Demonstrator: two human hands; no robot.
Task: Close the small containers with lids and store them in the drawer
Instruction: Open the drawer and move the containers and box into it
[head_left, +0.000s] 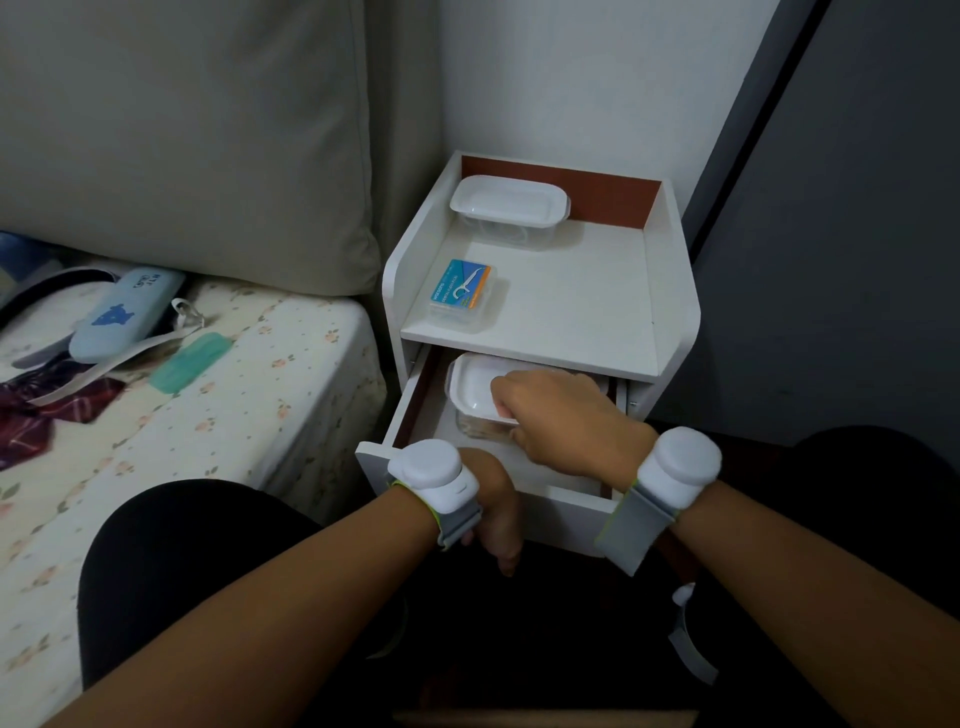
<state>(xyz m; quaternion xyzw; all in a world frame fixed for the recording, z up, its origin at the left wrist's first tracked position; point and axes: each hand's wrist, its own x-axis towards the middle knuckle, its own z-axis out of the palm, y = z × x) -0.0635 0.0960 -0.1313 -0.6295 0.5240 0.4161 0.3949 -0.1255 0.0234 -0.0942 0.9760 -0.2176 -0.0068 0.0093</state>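
Beside a flowered bed (218, 415), a white nightstand (670, 291) carries one lidded container (506, 208). The right hand (561, 421) grips another container (475, 395) inside the open drawer (561, 519); the left hand (493, 512) clasps its front.

Right hand (558, 421) forward (fingers curled)

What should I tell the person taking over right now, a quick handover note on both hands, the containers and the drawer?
Right hand: gripping the lidded container inside the open drawer, not let go.
Left hand: on the drawer's front edge, holding it.
Second lidded container: at the back of the nightstand top.
Floss pick box: front left of that top, closed.
Done: both containers have lids on; one is in the drawer.
Left: release it, move the second container into the drawer, probably the floss box too, then close the drawer.
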